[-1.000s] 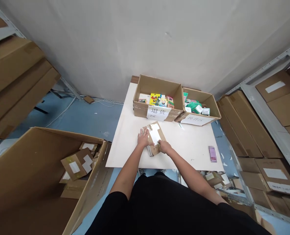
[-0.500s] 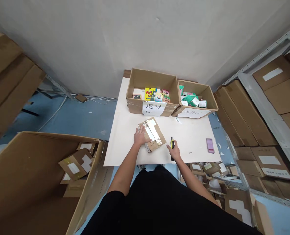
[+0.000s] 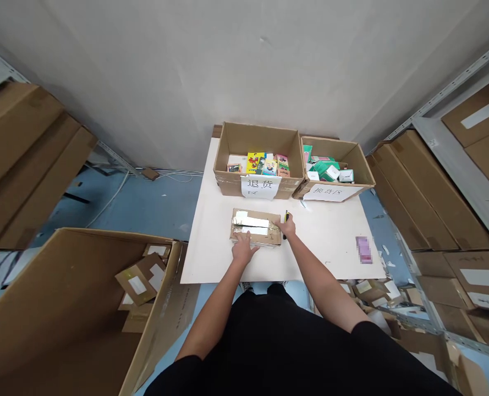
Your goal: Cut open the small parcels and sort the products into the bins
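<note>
A small brown cardboard box [image 3: 250, 215] lies on the white table, its long side roughly facing me. White labels and clear tape cover its top, with a dark lengthwise slit between the labels. My left hand [image 3: 243, 250] rests at the box's near left edge, fingers spread against it. At the right end of the box, my right hand [image 3: 287, 226] is closed around a black and yellow utility knife [image 3: 286, 216]. Some of this hand's fingertips reach the box's right end. Most of the knife's handle is hidden by the hand, and I cannot make out its blade.
Two open cartons with paper signs, a left one [image 3: 227, 186] and a right one [image 3: 363, 179], hold small colourful packs at the table's back. A purple blurred item [image 3: 363, 250] lies right. A large open carton [image 3: 83, 236] stands left. Stacked boxes [image 3: 428, 192] line the right side.
The small box has turned from slanted to nearly straight across. My left hand has shifted to its near edge. My right hand has moved with the knife up to its right end.
</note>
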Demonstrator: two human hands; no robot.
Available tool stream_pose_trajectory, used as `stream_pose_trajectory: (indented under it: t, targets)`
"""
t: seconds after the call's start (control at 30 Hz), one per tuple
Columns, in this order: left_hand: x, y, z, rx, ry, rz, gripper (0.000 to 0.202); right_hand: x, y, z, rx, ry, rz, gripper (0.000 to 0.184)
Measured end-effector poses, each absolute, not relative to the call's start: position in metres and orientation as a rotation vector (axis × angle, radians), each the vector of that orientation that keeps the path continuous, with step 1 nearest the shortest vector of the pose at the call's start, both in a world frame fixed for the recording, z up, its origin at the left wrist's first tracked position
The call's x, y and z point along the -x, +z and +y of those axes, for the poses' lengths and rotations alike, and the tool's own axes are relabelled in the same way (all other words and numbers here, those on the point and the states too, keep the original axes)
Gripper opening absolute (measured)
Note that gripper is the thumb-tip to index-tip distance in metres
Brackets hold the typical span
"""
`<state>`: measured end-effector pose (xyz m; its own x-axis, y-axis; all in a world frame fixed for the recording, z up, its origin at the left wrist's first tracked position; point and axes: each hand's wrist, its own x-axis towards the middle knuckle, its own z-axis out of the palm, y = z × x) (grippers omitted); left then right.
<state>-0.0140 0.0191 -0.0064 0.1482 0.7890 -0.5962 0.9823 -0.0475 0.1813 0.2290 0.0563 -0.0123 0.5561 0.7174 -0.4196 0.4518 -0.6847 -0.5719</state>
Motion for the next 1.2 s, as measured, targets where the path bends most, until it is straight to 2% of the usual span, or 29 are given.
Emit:
stream_pose_trajectory:
  t: [0.13,0.2,0.37,0.43,0.63,0.87,1.07,1.2]
  targets:
    - [0.014,0.008,0.045,-2.000,-0.354,1.639,0.075,-0.233,-0.004,0.039,2.353,0.850,-0.905,0.068]
    - [0.010,0.010,0.060,-2.121,-0.218,1.573,0.072,-0.233,0.001,0.021,2.309,0.920,-0.877,0.062]
    - [0.001,-0.009,0.074,-2.269,-0.169,1.300,0.105,-0.237,0.012,-0.017,2.200,1.065,-1.060,0.051]
    - [0.002,-0.020,0.071,-2.268,-0.159,1.287,0.109,-0.240,0.017,-0.021,2.194,1.094,-1.137,0.046]
    - [0.006,-0.033,0.066,-2.295,-0.096,1.324,0.105,-0.239,0.023,-0.005,2.265,1.201,-1.282,0.041]
    - [0.004,-0.036,0.066,-2.286,-0.085,1.338,0.106,-0.229,0.028,-0.003,2.457,1.069,-1.504,0.040]
    - [0.004,-0.033,0.065,-2.280,-0.074,1.338,0.106,-0.241,0.034,-0.020,2.386,1.296,-1.337,0.032]
    - [0.005,-0.036,0.065,-2.290,-0.052,1.324,0.105,-0.243,0.036,-0.016,2.389,1.059,-1.375,0.037]
